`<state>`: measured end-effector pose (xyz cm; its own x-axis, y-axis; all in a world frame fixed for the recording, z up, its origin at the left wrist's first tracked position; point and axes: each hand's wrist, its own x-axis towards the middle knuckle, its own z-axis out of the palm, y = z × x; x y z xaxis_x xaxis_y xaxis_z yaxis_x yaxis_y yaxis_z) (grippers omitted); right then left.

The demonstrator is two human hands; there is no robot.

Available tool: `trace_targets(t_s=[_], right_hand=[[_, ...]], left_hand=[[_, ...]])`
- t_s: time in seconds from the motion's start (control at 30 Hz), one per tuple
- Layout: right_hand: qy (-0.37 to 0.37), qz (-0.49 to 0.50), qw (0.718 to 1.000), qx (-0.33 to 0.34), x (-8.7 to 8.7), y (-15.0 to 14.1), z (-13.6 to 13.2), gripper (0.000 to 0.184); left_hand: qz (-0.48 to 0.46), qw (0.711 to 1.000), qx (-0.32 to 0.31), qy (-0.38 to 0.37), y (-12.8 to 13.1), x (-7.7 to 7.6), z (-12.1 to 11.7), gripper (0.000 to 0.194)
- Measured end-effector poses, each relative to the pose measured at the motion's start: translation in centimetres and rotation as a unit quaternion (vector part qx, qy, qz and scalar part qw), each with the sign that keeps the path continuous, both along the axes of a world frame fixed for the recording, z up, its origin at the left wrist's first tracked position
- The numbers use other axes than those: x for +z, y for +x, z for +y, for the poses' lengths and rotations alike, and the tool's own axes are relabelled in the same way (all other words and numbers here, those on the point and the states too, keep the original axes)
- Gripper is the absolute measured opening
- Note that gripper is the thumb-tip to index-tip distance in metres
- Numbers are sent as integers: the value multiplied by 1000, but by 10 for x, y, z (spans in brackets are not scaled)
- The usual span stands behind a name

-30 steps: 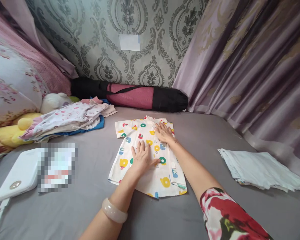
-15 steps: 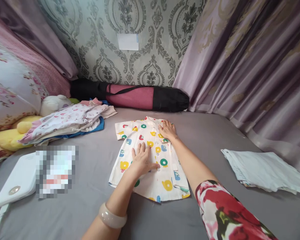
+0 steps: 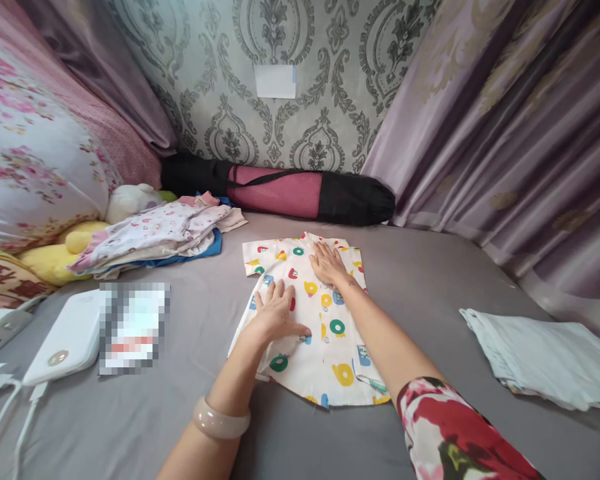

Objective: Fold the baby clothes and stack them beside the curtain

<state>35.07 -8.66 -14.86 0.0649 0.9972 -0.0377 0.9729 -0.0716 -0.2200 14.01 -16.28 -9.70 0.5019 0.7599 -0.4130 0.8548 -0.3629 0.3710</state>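
On a grey bedsheet (image 3: 430,320), the left hand (image 3: 275,313) and right hand (image 3: 329,265) spread flat over the printed shirt (image 3: 320,333), seemingly smoothing; the next move likely calls for pinching an edge

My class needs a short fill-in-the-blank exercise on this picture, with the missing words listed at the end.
1. The left hand and right hand rest on a short-sleeved, patterned ____.
2. The bracelet is on the ____ arm.
3. The long bag by the wall is black and ____.
4. The folded pale cloth lies near the picture's ____ edge.

Missing words: shirt; left; pink; right.
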Motion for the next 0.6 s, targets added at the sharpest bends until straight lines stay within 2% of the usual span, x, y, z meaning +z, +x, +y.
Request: trace_targets(t_s=[0.2, 0.37, 0.47, 0.6], right_hand=[[-26, -10, 1000, -1, 9, 1, 6, 64], [-5, -16, 1000, 25, 21, -13, 22, 65], [6, -31, 999, 36, 16, -18, 36, 66], [2, -38, 999, 18, 0, -19, 48, 66]], left_hand=[[-6, 1000, 0, -3, 0, 2, 1, 114], [-9, 1000, -4, -9, -1, 3, 0, 113], [-9, 1000, -11, -12, -3, 4, 1, 115], [-5, 999, -24, -28, -4, 5, 3, 119]])
